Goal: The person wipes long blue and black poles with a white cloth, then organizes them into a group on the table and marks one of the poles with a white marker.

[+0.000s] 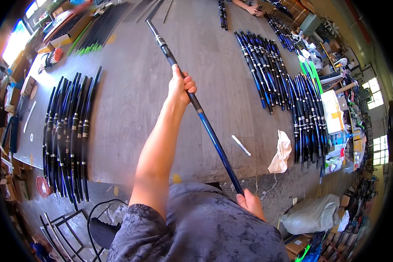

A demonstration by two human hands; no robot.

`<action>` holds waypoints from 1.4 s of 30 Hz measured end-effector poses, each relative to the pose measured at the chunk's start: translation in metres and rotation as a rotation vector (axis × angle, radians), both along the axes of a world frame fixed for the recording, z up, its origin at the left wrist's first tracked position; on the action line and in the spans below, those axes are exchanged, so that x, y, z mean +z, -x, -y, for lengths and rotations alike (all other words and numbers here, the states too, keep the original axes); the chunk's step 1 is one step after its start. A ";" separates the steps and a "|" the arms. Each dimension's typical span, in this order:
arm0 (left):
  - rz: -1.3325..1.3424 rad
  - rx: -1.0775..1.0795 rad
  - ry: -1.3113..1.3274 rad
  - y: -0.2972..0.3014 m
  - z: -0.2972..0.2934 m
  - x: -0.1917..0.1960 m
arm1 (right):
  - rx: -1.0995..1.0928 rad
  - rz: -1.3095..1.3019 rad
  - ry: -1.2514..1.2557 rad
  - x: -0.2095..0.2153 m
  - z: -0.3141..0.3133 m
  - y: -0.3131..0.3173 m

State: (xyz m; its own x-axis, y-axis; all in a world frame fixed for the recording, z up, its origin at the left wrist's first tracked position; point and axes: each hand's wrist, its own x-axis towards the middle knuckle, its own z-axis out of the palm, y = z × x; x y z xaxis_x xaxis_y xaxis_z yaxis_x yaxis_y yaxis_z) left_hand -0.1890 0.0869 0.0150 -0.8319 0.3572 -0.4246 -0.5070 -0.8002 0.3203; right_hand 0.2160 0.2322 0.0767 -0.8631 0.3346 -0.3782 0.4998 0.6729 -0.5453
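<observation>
A long black and blue fishing rod (217, 146) slants across my front, its silver-banded end up and to the left over the table. My left hand (181, 85) is wrapped round its dark upper section, below the metal rings. Down by my waist, my right hand (250, 203) grips the blue lower end; its fingers are partly hidden behind the rod and my shirt. A white marker pen (241, 145) and a crumpled cream cloth (280, 153) lie on the table to the right of the rod.
A grey table (131, 109) spreads before me. Bundled rods (67, 131) lie at its left edge, more rods (264, 70) at the right. Thin green-tipped rods (94, 39) lie at the far left. Another person's hand (255, 11) shows at the far edge. A plastic-wrapped bundle (312, 214) sits on the right.
</observation>
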 end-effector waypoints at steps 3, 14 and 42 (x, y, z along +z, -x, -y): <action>-0.061 -0.025 -0.062 -0.001 0.000 -0.008 | -0.038 -0.014 0.118 -0.012 -0.007 -0.005; -0.806 0.191 1.512 -0.067 -0.023 -0.118 | -0.080 -0.093 -0.005 -0.105 -0.031 -0.023; -1.245 -0.230 1.748 -0.136 -0.012 -0.094 | -0.365 -0.405 -0.597 -0.100 -0.290 0.343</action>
